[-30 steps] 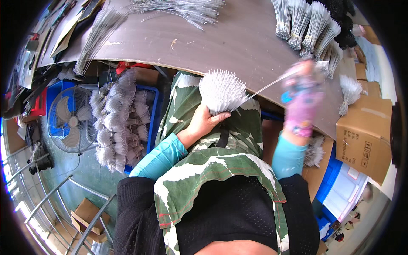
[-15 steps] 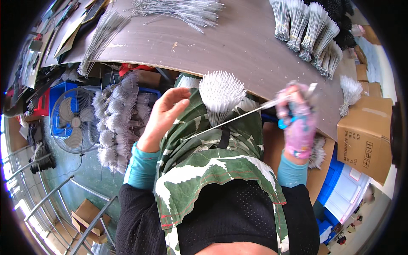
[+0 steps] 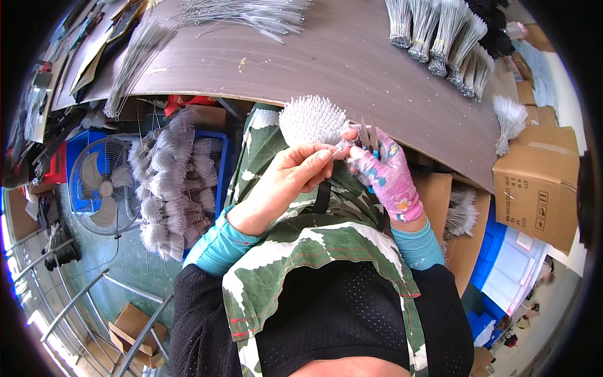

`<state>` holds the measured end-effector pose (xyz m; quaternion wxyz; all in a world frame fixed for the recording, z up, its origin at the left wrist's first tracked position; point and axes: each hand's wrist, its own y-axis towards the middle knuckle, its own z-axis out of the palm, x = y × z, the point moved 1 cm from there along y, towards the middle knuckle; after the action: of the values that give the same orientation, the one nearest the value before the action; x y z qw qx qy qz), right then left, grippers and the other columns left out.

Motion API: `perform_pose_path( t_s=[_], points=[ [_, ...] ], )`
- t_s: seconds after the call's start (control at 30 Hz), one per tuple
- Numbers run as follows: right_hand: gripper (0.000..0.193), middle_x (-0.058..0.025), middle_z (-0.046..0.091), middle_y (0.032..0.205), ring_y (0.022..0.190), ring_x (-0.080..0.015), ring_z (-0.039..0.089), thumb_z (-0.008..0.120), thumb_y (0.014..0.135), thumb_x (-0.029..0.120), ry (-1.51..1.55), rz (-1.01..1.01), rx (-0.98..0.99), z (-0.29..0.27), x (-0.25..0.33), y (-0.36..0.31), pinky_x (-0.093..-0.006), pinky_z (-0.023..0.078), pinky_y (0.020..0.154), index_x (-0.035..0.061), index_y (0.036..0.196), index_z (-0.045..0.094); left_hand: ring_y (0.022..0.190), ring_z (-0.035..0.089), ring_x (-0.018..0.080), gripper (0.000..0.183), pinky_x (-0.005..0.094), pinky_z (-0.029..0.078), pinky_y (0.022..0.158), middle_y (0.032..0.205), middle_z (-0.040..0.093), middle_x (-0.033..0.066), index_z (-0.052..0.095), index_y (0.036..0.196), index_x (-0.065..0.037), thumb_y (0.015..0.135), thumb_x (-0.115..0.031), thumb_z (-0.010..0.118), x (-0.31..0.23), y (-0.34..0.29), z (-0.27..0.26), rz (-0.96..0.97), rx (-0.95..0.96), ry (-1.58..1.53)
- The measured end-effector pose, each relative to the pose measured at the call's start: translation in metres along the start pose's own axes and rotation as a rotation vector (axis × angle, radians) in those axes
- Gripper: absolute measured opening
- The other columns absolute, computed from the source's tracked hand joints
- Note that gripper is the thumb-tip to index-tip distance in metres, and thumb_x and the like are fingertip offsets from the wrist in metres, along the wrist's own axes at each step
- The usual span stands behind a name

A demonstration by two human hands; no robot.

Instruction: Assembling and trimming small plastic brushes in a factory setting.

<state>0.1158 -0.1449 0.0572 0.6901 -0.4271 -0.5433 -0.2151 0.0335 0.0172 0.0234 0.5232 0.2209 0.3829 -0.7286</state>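
Note:
On my lap a bundle of thin white-tipped wire brushes (image 3: 314, 119) stands upright, with its bristle ends facing up. My bare left hand (image 3: 295, 173) is closed in a pinch at the near side of the bundle, on a thin wire (image 3: 337, 152). My right hand (image 3: 384, 166), in a pink flowered glove, meets it there, thumb and fingertips at the same wire. It is wrapped round a blue-handled two-jawed tool (image 3: 370, 137), whose pointed metal tips stick up apart. The hands cover much of the wire and the tool's handles.
Brush bundles (image 3: 440, 34) stand on the table (image 3: 251, 78) at the far right, with loose wires (image 3: 245, 16) at the back. To the left are a fan (image 3: 105, 186), hanging brush bunches (image 3: 166, 182) and a metal rail (image 3: 132, 286). A cardboard box (image 3: 537, 188) sits at the right.
My right hand has come left and down to the bundle, and my left hand has moved right and closed from open. The long thin wire held across my lap no longer shows at full length.

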Motion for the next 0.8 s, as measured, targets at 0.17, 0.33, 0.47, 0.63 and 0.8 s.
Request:
perform_pose_path(
  t_s=[0.17,0.33,0.47,0.63,0.8],
  points=[
    [0.025,0.0018,0.059,0.085,0.065,-0.0024,0.05,0.05,0.095,0.023,0.022,0.011,0.025,-0.01,-0.004,-0.002,-0.016,0.036,0.05,0.0104,0.115,0.058,0.066,0.047,0.003,0.023,0.0154,0.034,0.054,0.081,0.059,-0.0021,0.063,0.109,-0.005,0.094,-0.021,0.054,0.003,-0.001,0.004,-0.012,-0.037,0.002],
    [0.025,0.0035,0.06,0.078,0.064,-0.0028,0.051,0.05,0.095,0.023,-0.054,0.063,0.021,-0.012,-0.001,-0.003,-0.016,0.038,0.051,0.0121,0.116,0.058,0.07,0.054,0.0043,0.018,0.0165,0.04,0.057,0.081,0.061,-0.0009,0.063,0.104,-0.005,0.092,-0.017,0.058,0.005,-0.001,0.005,0.038,-0.054,0.031],
    [0.024,0.0032,0.06,0.079,0.064,-0.0029,0.051,0.05,0.095,0.023,-0.101,0.099,0.016,-0.015,0.0,-0.002,-0.0159,0.038,0.052,0.0131,0.116,0.06,0.07,0.052,0.0013,0.017,0.0166,0.043,0.059,0.083,0.06,-0.0034,0.062,0.103,-0.005,0.09,-0.016,0.061,0.007,-0.002,0.007,0.145,-0.093,0.155],
    [0.033,0.0022,0.059,0.077,0.062,-0.0039,0.05,0.048,0.096,0.032,-0.128,0.043,0.073,-0.018,0.003,-0.004,-0.017,0.039,0.056,0.0063,0.114,0.061,0.07,0.051,0.0012,0.013,0.0168,0.042,0.06,0.082,0.06,-0.0032,0.061,0.099,-0.004,0.089,-0.012,0.063,0.011,-0.005,0.011,0.187,-0.131,0.241],
    [0.057,0.0011,0.057,0.073,0.059,-0.0043,0.045,0.037,0.095,0.052,-0.071,0.107,0.255,-0.034,0.009,-0.008,-0.0182,0.038,0.056,0.0033,0.107,0.064,0.073,0.051,0.0018,0.012,0.0167,0.042,0.063,0.084,0.06,-0.0021,0.059,0.098,-0.002,0.088,-0.008,0.062,0.012,-0.007,0.014,0.183,-0.126,0.237]
  ],
)
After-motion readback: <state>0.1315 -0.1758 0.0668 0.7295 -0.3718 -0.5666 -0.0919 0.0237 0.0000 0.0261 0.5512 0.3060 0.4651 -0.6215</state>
